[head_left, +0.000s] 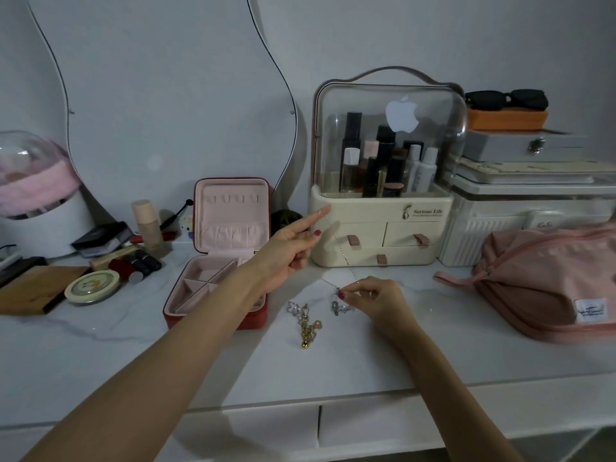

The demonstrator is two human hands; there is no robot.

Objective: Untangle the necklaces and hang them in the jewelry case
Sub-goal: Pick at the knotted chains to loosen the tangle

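While stretched, chain [340, 248] seems barely visible.

chain [340, 248]: thin shiny metal | jewelry case [216, 295]: red shell, matt pink lining | countertop [383, 355]: smooth marble-look

Bare forearms, sleeveless; red-painted nails on both hands [290, 248].

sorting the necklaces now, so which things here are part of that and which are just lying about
Job: thin chain stretched between left hand and right hand; charm pile; open jewelry case.
Lying about: cosmetics organizer, pink pouch, sunglasses, round tin.
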